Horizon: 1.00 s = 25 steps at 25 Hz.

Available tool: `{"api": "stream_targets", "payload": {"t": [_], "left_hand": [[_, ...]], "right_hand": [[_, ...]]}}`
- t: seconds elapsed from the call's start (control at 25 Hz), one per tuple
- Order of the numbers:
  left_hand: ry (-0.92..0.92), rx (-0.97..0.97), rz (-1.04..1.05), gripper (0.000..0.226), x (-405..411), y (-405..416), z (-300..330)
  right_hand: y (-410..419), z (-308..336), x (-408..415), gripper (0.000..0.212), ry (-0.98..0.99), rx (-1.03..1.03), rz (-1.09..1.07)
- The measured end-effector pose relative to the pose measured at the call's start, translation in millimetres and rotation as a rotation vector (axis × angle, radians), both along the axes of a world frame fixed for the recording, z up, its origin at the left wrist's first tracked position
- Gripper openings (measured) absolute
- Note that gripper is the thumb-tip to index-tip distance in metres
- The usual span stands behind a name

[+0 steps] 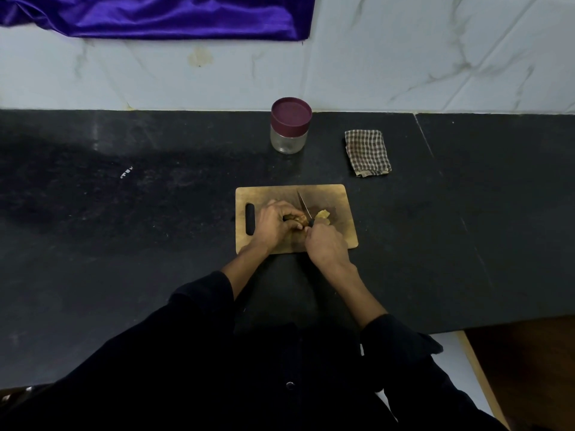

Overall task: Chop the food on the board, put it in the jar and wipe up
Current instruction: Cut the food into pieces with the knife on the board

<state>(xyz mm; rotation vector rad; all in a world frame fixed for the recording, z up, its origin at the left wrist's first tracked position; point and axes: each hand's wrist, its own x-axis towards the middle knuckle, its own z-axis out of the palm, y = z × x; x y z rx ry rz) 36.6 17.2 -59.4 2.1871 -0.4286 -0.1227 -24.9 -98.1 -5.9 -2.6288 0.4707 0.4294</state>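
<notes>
Two hands worked over a wooden chopping board (339,234) on the matt black counter (124,228). Curled round a brownish lump of food (295,218), the left hand (273,225) pinned it to the board, while the right hand (325,245) gripped a knife (303,205), its thin blade angled against the food. Beyond stood a clear jar (288,141), its maroon lid (291,115) on, beside a folded checked cloth (367,152).
</notes>
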Motion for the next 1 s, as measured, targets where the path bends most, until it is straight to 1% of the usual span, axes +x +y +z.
{"api": "stream_targets", "payload": {"t": [0.36,0.56,0.76,1.0], "left_hand": [[0.009,0.003,-0.01,0.018,-0.4,0.2,1.6],[-0.028,-0.025,-0.009,0.017,-1.1,-1.1,1.0],[0.001,-0.015,0.012,0.02,-0.4,-1.5,-0.5],[0.028,-0.049,0.059,0.022,-2.4,-3.0,-1.4]], "right_hand": [[2.8,-3.8,0.4,0.026,-0.039,-0.012,-0.013],[3.8,-4.4,1.4,0.028,-0.051,-0.014,-0.022],[5.1,0.0,3.9,0.027,-0.009,-0.025,-0.029],[4.8,-2.0,0.0,0.027,0.048,-0.039,-0.021]]}}
